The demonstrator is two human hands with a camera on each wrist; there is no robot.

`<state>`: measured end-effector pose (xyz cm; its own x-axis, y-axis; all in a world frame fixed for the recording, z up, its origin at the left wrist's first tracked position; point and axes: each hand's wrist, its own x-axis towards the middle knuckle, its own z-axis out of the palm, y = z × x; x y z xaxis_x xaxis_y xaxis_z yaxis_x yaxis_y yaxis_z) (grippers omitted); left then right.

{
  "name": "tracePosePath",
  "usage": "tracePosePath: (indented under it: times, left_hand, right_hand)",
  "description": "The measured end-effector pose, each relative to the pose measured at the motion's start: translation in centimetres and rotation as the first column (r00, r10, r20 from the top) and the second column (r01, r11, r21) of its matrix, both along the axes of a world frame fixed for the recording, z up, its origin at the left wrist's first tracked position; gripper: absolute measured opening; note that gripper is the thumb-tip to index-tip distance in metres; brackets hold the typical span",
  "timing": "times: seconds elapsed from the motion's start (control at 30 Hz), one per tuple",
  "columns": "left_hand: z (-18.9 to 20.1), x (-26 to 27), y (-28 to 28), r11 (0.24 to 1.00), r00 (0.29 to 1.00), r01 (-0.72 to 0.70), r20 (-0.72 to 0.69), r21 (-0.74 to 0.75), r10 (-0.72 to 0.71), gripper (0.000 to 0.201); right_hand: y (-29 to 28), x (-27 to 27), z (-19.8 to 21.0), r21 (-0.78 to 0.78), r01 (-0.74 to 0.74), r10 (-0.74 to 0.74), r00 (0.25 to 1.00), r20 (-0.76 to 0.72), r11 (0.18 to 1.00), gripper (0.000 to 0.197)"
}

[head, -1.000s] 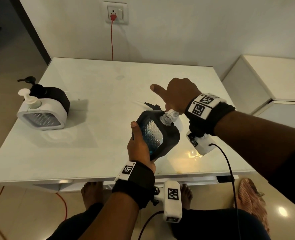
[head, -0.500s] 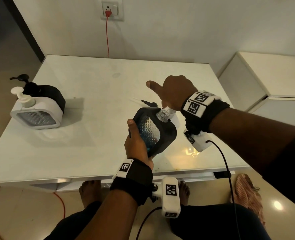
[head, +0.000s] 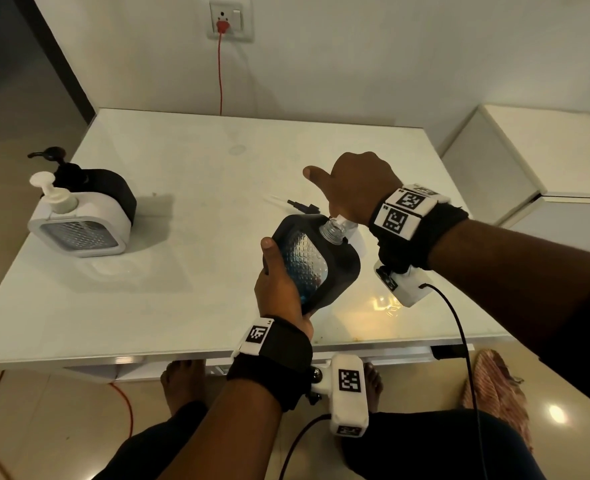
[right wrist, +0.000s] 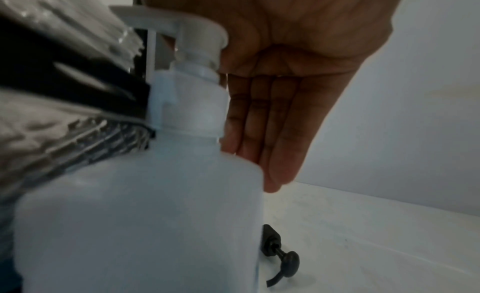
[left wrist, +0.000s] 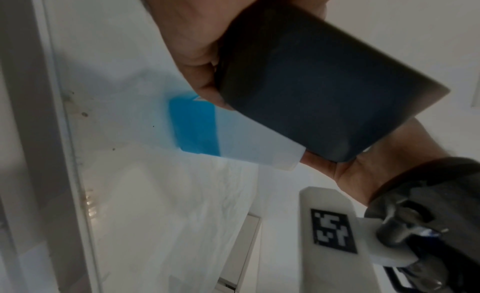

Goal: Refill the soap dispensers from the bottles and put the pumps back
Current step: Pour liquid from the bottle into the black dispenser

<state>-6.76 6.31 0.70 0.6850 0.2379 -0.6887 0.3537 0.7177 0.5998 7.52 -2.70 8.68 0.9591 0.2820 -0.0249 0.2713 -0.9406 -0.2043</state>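
Observation:
My left hand (head: 279,285) grips a black square dispenser (head: 317,258) with a clear textured face, tilted above the table's near right part. Its open neck (head: 331,230) points up to the right. Close beside it stands a white translucent refill bottle (right wrist: 142,215) with a blue label (left wrist: 194,129). My right hand (head: 359,188) lies with its palm on the bottle's white pump head (right wrist: 182,26), fingers (right wrist: 272,133) straight down along the bottle and thumb stretched out. The pump's spout reaches toward the dispenser. A black pump (head: 302,206) lies on the table behind.
At the table's (head: 182,306) left edge stand a white dispenser (head: 78,226) with its pump on and a black one (head: 109,192) behind it. A white cabinet (head: 529,161) is at the right. A red cable (head: 220,74) hangs from the wall socket.
Both hands keep their places on the dispenser and the pump bottle. Only the head view has shifted a little.

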Motion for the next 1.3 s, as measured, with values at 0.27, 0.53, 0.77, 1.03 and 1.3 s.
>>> tracePosePath:
  times: [0.27, 0.53, 0.77, 1.03, 1.3]
  left_hand:
    - [0.0, 0.0, 0.1, 1.0, 1.0, 0.012, 0.003, 0.011, -0.012, 0.069]
    - [0.5, -0.3, 0.0, 1.0, 1.0, -0.012, 0.013, -0.011, 0.012, 0.067]
    - [0.3, -0.2, 0.0, 0.999, 1.0, -0.016, 0.005, -0.036, 0.016, 0.064]
    - [0.3, -0.3, -0.1, 1.0, 1.0, -0.015, 0.023, -0.014, 0.015, 0.065]
    - [-0.1, -0.2, 0.1, 1.0, 0.999, -0.022, 0.035, -0.003, 0.022, 0.091]
  right_hand:
    - [-0.1, -0.3, 0.2, 0.036, 0.009, -0.009, 1.0, -0.003, 0.999, 0.079]
    - [-0.2, -0.4, 0.0, 0.043, -0.008, 0.008, 1.0, 0.0, 0.999, 0.086]
    - [-0.1, -0.6, 0.6, 0.025, -0.003, 0.003, 1.0, -0.024, 1.0, 0.083]
    - [0.0, -0.6, 0.3, 0.018, -0.008, 0.008, 1.0, -0.007, 1.0, 0.079]
    - [0.0, -0.4, 0.5, 0.023, -0.039, 0.039, 0.999, -0.005, 0.999, 0.073]
